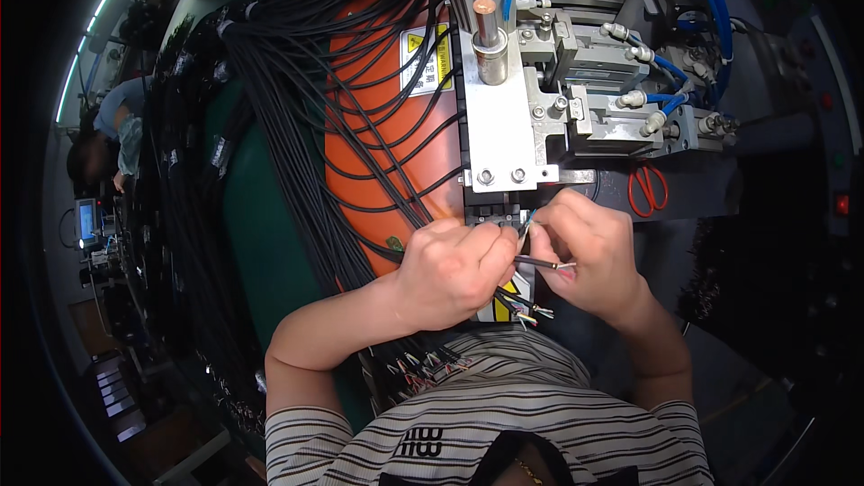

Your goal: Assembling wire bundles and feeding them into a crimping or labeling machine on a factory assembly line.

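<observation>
A left hand [450, 272] and a right hand [589, 252], both pinched together on a thin black cable [538, 262], work just below a metal press machine [504, 126], the cable's stripped coloured ends showing between them. More stripped cable ends [423, 364] hang near the striped shirt [504, 414]. A thick bundle of black cables [297, 126] drapes over an orange cover [378, 162] at left. Red-handled scissors [648, 189] lie beside the machine at right; blue air hoses [711, 0] loop above. Another person [112, 126] sits far left in the dim workshop.
</observation>
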`<state>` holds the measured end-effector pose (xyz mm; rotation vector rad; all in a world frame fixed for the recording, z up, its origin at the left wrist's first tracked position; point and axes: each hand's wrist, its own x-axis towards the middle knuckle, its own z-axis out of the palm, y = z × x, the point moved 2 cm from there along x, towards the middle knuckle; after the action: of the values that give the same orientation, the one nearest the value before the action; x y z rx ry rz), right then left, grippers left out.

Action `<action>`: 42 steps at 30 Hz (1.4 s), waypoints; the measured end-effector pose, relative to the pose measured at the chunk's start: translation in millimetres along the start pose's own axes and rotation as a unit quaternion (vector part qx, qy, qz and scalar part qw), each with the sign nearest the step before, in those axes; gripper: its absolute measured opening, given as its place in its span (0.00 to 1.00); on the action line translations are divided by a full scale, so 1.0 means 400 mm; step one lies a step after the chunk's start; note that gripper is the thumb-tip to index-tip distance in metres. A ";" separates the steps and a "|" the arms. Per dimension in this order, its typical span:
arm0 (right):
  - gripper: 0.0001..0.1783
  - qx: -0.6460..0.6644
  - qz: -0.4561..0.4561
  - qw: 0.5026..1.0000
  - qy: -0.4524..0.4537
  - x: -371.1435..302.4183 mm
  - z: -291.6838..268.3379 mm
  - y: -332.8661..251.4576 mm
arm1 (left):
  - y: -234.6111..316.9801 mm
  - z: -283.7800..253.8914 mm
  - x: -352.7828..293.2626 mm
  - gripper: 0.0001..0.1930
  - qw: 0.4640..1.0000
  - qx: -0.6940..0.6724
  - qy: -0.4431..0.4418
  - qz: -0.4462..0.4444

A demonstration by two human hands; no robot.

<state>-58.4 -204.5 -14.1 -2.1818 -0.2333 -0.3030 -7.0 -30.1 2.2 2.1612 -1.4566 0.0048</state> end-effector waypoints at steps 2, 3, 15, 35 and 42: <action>0.05 -0.071 -0.022 0.997 0.015 0.002 0.002 -0.007 | 0.000 -0.001 0.001 0.22 0.998 0.062 0.012 -0.011; 0.05 -0.091 -0.018 0.996 0.014 0.002 0.003 -0.008 | -0.002 -0.001 0.000 0.22 0.998 0.062 0.012 -0.011; 0.05 -0.097 0.004 0.995 0.035 -0.020 0.021 0.002 | -0.011 0.001 -0.002 0.28 0.999 0.000 0.001 -0.040; 0.06 -0.082 -0.008 0.993 0.086 -0.034 0.037 0.008 | -0.001 -0.012 0.012 0.24 0.999 0.031 -0.030 0.033; 0.07 -0.142 -0.027 0.988 0.044 -0.020 0.019 -0.007 | 0.015 -0.021 0.027 0.18 0.993 0.090 -0.070 0.044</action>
<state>-65.7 -197.0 -18.5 -2.4385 -0.2109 -0.4879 -5.5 -37.6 14.9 2.2776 -1.6878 0.0186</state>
